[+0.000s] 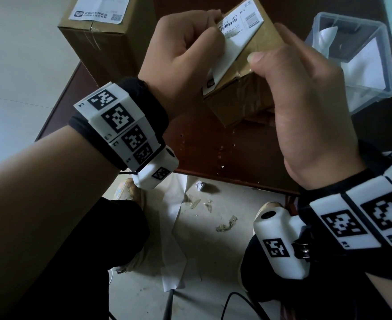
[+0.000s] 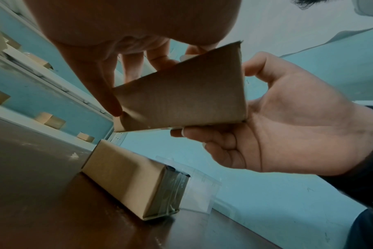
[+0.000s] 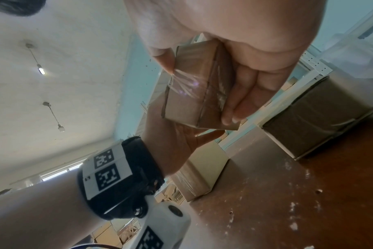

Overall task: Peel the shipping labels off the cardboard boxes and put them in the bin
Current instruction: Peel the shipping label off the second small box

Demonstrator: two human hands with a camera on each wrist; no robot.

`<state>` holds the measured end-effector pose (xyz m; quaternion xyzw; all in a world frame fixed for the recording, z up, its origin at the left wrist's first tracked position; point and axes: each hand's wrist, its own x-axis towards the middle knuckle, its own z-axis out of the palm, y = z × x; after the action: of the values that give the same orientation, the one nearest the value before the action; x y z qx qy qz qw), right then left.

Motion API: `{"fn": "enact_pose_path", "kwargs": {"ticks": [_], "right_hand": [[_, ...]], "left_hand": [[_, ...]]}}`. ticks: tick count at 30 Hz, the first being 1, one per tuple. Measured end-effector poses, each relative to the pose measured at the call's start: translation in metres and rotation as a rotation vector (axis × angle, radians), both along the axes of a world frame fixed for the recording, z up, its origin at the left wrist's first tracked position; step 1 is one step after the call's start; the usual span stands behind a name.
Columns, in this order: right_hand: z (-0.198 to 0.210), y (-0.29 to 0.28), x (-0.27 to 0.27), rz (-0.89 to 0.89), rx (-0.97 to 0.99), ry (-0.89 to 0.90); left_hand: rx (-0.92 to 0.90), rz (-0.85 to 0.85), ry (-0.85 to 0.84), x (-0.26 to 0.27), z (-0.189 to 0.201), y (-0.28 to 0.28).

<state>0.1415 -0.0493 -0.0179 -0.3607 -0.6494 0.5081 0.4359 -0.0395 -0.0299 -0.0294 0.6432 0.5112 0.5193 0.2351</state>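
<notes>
I hold a small cardboard box (image 1: 243,98) above the brown table (image 1: 197,153). A white shipping label (image 1: 234,40) lies across its top, and its lower end sticks out past the box edge. My left hand (image 1: 185,49) curls over the label's left edge and pinches it. My right hand (image 1: 306,100) grips the box from the right, thumb on top. In the right wrist view its fingers (image 3: 245,94) wrap the taped box (image 3: 194,91). The left wrist view shows the box's bare side (image 2: 181,99) between both hands. The clear plastic bin (image 1: 375,72) stands at the right with white paper inside.
A larger cardboard box (image 1: 107,40) with its own label (image 1: 100,8) stands at the table's far left. Below the near table edge, a crumpled paper ball (image 1: 200,185), scraps and a white sheet (image 1: 176,239) lie on the floor. A cable (image 1: 236,299) runs there too.
</notes>
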Motion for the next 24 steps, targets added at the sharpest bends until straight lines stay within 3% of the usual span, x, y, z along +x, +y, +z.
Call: {"fn": "enact_pose_path", "kwargs": {"ticks": [7, 24], "right_hand": [[-0.0004, -0.0003, -0.0008, 0.001, 0.002, 0.003], [-0.0009, 0.0006, -0.0006, -0.008, 0.005, 0.017]], "left_hand": [[-0.033, 0.000, 0.032, -0.0014, -0.0019, -0.0028], [-0.083, -0.039, -0.074, 0.0022, 0.0021, -0.0017]]}}
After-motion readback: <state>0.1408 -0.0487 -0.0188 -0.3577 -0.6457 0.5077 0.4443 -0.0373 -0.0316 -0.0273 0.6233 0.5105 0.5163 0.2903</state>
